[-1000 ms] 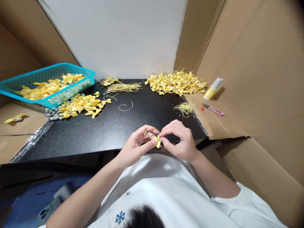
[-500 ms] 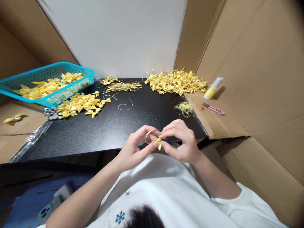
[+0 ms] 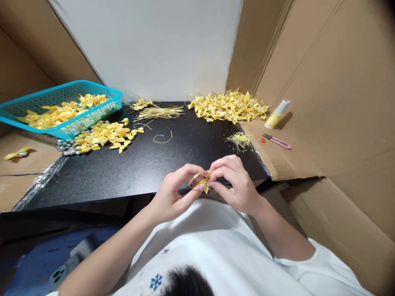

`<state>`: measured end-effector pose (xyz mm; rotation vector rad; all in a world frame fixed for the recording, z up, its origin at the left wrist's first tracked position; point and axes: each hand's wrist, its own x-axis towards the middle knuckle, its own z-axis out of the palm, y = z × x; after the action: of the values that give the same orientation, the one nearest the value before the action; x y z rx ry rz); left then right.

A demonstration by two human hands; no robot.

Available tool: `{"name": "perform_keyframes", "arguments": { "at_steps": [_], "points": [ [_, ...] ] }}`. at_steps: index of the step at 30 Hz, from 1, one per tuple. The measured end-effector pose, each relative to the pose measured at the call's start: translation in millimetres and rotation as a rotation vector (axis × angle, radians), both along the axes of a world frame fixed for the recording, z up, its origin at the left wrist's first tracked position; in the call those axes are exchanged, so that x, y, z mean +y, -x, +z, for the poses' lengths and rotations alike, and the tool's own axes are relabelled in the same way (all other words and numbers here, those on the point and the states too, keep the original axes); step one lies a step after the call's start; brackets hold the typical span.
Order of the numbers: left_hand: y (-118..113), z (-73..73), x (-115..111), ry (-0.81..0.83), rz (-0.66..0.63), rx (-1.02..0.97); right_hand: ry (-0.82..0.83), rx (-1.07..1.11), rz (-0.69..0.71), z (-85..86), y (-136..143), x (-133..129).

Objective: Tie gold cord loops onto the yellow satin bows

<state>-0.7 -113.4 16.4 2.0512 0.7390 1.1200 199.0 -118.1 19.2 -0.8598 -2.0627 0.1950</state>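
Between my hands, at the table's front edge, is a small yellow ribbon bow [image 3: 206, 189] with a looped gold cord [image 3: 194, 177]. My left hand [image 3: 175, 193] pinches the bow between thumb and fingers, and the cord's loop stands up beside those fingertips. Thumb and fingers of my right hand [image 3: 236, 183] close on the bow's right side, where the cord meets it; the exact grip there is too small to make out. A gold cord [image 3: 163, 141] lies curled on the black table [image 3: 129, 172] beyond my hands.
A turquoise basket [image 3: 119, 96] of yellow bows stands at left, with more loose bows [image 3: 111, 133] before it. Gold cords [image 3: 160, 112] lie at the back, near a bow heap [image 3: 228, 107]. Thread scraps [image 3: 240, 141], pink-handled snips [image 3: 277, 141] and a thread spool [image 3: 277, 115] are right.
My right fingertips have shifted slightly up at the bow. The cord loop has turned a little and leans more to the right. The things on the table have not moved.
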Motion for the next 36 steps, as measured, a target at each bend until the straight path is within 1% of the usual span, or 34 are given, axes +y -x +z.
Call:
{"name": "perform_keyframes", "arguments": {
  "at_steps": [3, 11, 17, 22, 31, 36],
  "points": [
    [0.7, -1.0, 0.1, 0.009, 0.014, 0.000, 0.017, 0.002, -0.005, -1.1, -1.8, 1.6],
    [1.4, -3.7, -0.3, 0.122, 0.042, -0.031, 0.020, 0.073, -0.033, -0.9, -10.4, 4.2],
    [-0.5, 0.0, 0.7, 0.157, 0.031, -0.032, -0.016, 0.044, -0.043, 1.7, -7.2, 2.5],
    [-1.1, 1.2, 1.9, 0.153, 0.022, 0.009, -0.050, 0.023, -0.040, -1.1, -2.7, 6.4],
    [0.6, 3.8, 2.8, 0.127, -0.021, 0.082, -0.022, 0.054, -0.028, -4.8, -0.2, 7.9],
    [0.4, 1.5, 3.1, 0.146, 0.006, 0.072, -0.003, 0.085, -0.026, -6.3, -3.9, 7.8]
  ]
}}
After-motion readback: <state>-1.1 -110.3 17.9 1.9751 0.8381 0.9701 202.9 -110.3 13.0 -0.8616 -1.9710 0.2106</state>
